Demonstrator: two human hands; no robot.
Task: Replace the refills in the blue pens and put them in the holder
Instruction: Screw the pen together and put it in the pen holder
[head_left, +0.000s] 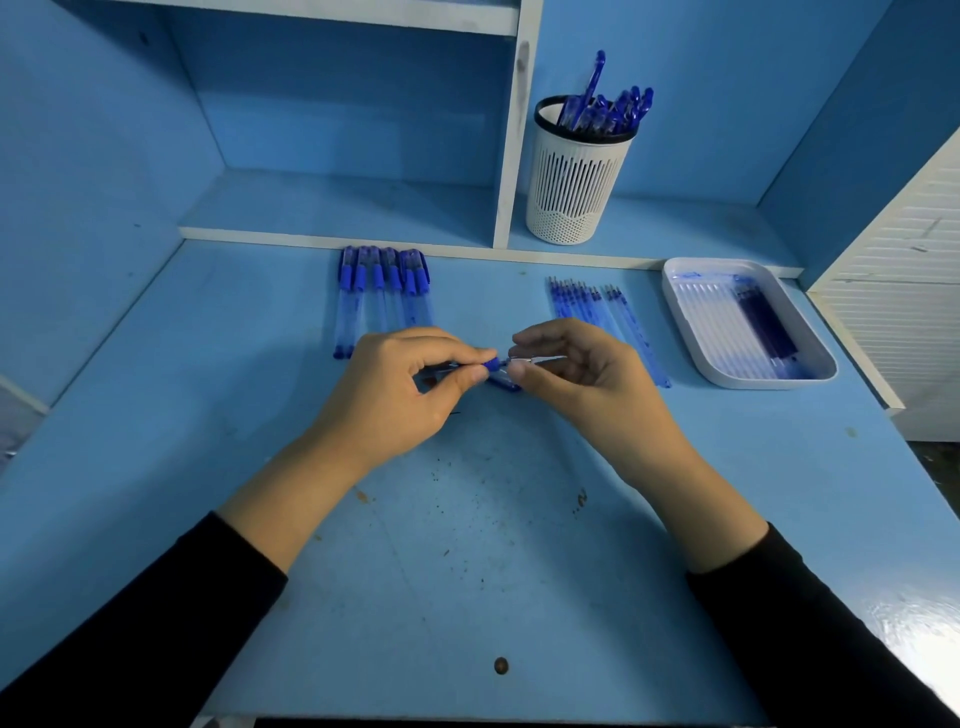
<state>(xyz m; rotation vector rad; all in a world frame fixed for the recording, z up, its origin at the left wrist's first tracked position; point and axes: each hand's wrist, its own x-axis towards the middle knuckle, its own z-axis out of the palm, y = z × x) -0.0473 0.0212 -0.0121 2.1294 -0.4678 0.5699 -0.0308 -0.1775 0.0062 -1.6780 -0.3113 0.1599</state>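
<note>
My left hand (410, 384) pinches the blue grip end of a pen (491, 362) above the middle of the desk. My right hand (576, 374) pinches a thin refill (535, 359) at that pen's tip end. A blue pen cap (505, 383) lies on the desk just below my fingers. Several capped blue pens (382, 296) lie in a row at the back left. A row of several refills (597, 312) lies at the back right, partly hidden by my right hand. The white slotted holder (571, 197) stands on the shelf with several blue pens in it.
A white tray (691, 317) holding several refills sits at the right of the desk. A white shelf divider (511, 156) stands left of the holder. A white slatted panel (904, 291) rises at the far right edge. The blue desk (467, 545) carries small stains.
</note>
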